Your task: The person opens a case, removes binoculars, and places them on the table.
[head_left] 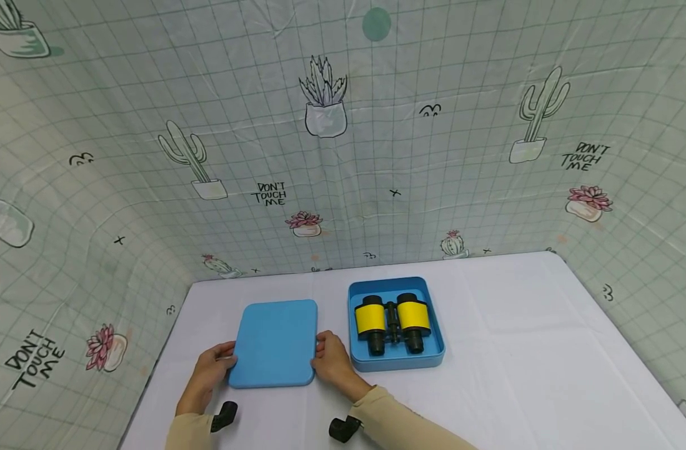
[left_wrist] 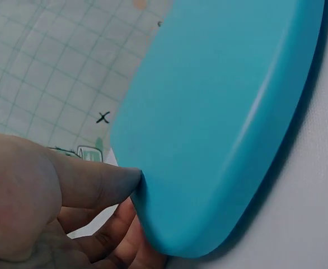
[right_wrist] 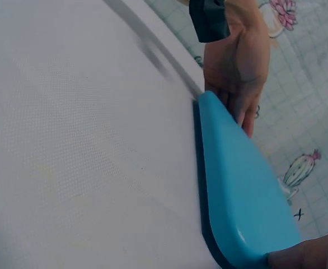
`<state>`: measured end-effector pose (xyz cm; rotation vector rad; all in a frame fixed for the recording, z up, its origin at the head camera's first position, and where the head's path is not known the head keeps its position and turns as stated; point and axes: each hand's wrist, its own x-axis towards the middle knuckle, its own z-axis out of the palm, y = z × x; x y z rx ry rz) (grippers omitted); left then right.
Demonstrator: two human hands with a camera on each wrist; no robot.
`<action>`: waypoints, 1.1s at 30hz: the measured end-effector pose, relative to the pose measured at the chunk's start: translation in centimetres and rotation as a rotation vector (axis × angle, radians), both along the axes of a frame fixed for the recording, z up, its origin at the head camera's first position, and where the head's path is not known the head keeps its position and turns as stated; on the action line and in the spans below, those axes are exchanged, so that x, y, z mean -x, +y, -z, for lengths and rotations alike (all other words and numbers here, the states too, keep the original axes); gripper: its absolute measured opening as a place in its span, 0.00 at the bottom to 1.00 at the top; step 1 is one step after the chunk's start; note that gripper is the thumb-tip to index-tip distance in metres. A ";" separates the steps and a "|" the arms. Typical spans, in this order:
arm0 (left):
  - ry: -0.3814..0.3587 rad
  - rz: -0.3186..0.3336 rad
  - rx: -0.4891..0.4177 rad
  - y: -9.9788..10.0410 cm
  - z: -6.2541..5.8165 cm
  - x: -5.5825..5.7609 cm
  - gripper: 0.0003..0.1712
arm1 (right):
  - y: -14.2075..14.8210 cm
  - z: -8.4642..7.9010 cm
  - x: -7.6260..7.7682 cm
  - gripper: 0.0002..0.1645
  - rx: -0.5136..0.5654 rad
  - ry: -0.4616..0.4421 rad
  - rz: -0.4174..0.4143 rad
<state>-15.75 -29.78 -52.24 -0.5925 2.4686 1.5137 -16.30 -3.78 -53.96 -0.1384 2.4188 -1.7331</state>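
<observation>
We see the blue lid (head_left: 273, 342) at left on the counter (head_left: 506, 350), its side edges pinched in the barely parted fingers of the left hand (head_left: 210, 370) and right hand (head_left: 334, 361). The latter blocks the gap to the blue box (head_left: 402, 364), where yellow-black binoculars (head_left: 393, 322) lie; cactus-print cloth (head_left: 388, 156) rises beyond.

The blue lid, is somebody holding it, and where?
Yes: the left hand holds the blue lid by its left edge, the right hand by its right edge.

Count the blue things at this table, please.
2: the flat lid, held between the left hand and right hand, and the tray to its right, holding the binoculars. Anything under the lid would be hidden.
</observation>
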 end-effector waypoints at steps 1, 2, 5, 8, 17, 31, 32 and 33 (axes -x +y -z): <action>0.006 0.002 0.007 0.0 0.1 0.0 0.28 | 0.0 0.0 0.0 0.23 -0.011 0.004 -0.001; 0.012 0.001 0.013 0.0 0.2 0.0 0.28 | 0.0 0.0 0.0 0.24 -0.019 0.007 -0.001; 0.025 0.001 0.039 0.3 0.1 -0.1 0.27 | -0.1 0.0 0.1 0.25 -0.039 0.014 -0.002; 0.025 0.000 0.057 0.5 0.0 -0.1 0.27 | 0.0 0.0 0.0 0.25 -0.042 0.018 -0.004; 0.042 -0.012 0.059 1.0 0.1 -0.2 0.27 | 0.1 0.0 -0.7 0.29 -0.025 0.031 -0.018; 0.183 -0.113 0.117 2.9 -0.9 -0.6 0.27 | 1.9 -2.3 -2.5 0.29 0.042 0.094 -0.100; 0.197 -0.123 0.117 3.2 -1.1 -0.6 0.26 | 2.1 -2.6 -2.7 0.29 0.059 0.091 -0.111; 0.211 -0.131 0.113 3.4 -1.2 -0.6 0.26 | 2.4 -2.9 -2.7 0.29 0.079 0.086 -0.120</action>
